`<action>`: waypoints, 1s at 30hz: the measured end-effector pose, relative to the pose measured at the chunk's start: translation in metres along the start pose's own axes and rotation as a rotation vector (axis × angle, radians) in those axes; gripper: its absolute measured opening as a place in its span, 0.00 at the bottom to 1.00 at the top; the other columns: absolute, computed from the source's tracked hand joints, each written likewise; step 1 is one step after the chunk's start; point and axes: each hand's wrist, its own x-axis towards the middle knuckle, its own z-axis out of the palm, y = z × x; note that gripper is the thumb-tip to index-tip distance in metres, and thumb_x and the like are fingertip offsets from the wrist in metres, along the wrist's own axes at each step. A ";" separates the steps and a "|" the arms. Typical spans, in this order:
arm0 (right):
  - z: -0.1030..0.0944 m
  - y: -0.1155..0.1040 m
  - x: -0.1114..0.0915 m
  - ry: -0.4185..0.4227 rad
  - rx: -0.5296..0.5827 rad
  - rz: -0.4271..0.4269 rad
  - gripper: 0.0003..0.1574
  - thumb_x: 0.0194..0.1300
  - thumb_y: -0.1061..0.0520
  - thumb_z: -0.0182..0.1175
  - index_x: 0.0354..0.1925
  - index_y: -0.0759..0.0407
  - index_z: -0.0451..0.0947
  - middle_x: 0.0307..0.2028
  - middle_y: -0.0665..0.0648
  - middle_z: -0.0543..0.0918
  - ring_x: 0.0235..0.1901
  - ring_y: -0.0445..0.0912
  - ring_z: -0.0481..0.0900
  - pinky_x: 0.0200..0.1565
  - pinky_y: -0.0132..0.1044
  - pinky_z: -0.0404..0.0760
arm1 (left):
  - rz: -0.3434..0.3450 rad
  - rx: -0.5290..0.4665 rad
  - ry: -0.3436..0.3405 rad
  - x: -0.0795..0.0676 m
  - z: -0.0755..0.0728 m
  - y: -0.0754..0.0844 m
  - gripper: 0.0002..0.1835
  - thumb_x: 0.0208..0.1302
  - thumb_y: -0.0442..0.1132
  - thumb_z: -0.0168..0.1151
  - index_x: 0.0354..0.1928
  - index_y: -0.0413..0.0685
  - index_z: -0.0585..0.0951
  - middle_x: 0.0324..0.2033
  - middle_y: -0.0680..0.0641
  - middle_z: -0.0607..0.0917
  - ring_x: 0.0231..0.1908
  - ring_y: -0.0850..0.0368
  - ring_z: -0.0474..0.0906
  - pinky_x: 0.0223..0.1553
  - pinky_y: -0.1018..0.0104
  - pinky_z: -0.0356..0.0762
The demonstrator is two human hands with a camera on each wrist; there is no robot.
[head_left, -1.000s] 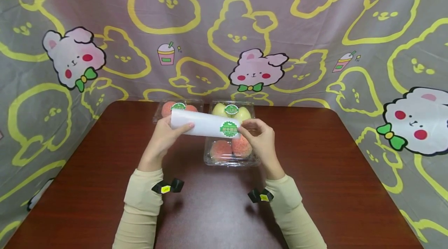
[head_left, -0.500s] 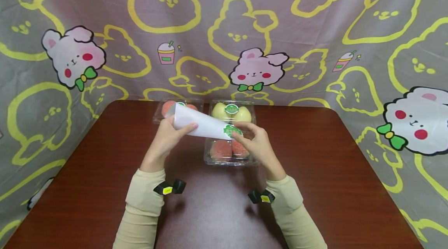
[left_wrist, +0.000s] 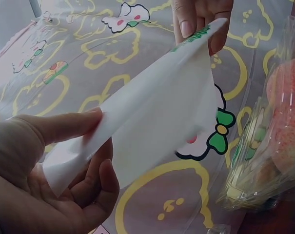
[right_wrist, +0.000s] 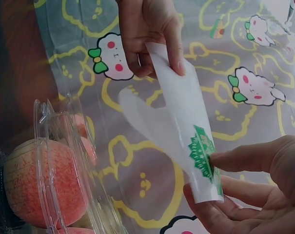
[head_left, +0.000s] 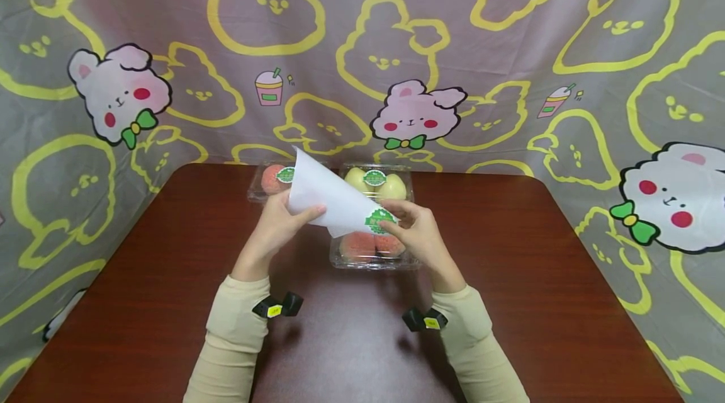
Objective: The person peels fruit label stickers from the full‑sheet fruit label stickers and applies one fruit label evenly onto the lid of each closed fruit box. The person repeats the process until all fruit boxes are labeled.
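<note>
A curled white sheet of label paper [head_left: 323, 192] with a green sticker [head_left: 376, 220] at its right end is held up over the clear boxes. My left hand [head_left: 269, 227] pinches the sheet's left end, thumb on top and fingers beneath, as the left wrist view shows. At the opposite end my right hand [head_left: 420, 230] has the corner by the sticker between thumb and fingers. In the right wrist view the thumb presses on the edge of the green label [right_wrist: 201, 151]. Below the sheet sits a clear box [head_left: 374, 266] of red peaches, partly covered by it.
Behind, a clear box [head_left: 411, 177] of pale green fruit bears a green label. A second box of peaches [head_left: 255, 192] stands at the back left, partly hidden by the sheet. A patterned curtain [head_left: 498, 25] surrounds the brown table [head_left: 510, 277].
The sheet has gone from a flat roll to a tilted, more unrolled shape, its left corner rising. My right hand has shifted slightly further onto the sticker end; my left moved slightly right.
</note>
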 end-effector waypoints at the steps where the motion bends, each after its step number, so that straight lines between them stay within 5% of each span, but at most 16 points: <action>1: 0.000 0.001 0.000 0.003 -0.008 -0.004 0.22 0.56 0.69 0.66 0.51 0.70 0.79 0.46 0.72 0.84 0.36 0.39 0.82 0.36 0.21 0.79 | 0.007 0.007 -0.004 0.000 0.000 0.000 0.18 0.58 0.33 0.67 0.48 0.30 0.79 0.42 0.31 0.84 0.32 0.70 0.76 0.37 0.75 0.78; 6: 0.000 0.002 0.001 0.028 -0.038 -0.020 0.20 0.56 0.70 0.64 0.50 0.72 0.79 0.46 0.71 0.82 0.45 0.56 0.83 0.36 0.20 0.77 | 0.028 0.027 -0.008 -0.001 0.002 0.001 0.18 0.57 0.33 0.68 0.48 0.32 0.80 0.42 0.31 0.84 0.32 0.69 0.75 0.36 0.74 0.77; 10: 0.000 0.001 0.001 0.042 -0.052 -0.016 0.19 0.56 0.71 0.64 0.49 0.72 0.80 0.45 0.71 0.81 0.45 0.59 0.83 0.36 0.19 0.77 | 0.036 0.043 -0.001 -0.001 0.003 0.001 0.18 0.57 0.33 0.68 0.48 0.32 0.80 0.42 0.31 0.84 0.32 0.69 0.75 0.37 0.75 0.77; 20: 0.000 0.004 0.002 0.078 -0.100 -0.037 0.17 0.56 0.69 0.65 0.47 0.69 0.82 0.41 0.69 0.85 0.32 0.35 0.79 0.34 0.23 0.78 | 0.010 0.047 0.006 -0.002 0.006 0.002 0.18 0.59 0.34 0.67 0.50 0.33 0.79 0.43 0.32 0.83 0.34 0.68 0.75 0.38 0.75 0.77; 30: 0.003 0.006 0.003 0.145 -0.047 -0.026 0.14 0.56 0.70 0.64 0.44 0.69 0.82 0.34 0.71 0.85 0.27 0.30 0.76 0.33 0.21 0.77 | -0.024 -0.015 0.017 0.000 0.009 -0.002 0.17 0.61 0.32 0.64 0.50 0.29 0.78 0.44 0.30 0.82 0.33 0.71 0.74 0.38 0.77 0.76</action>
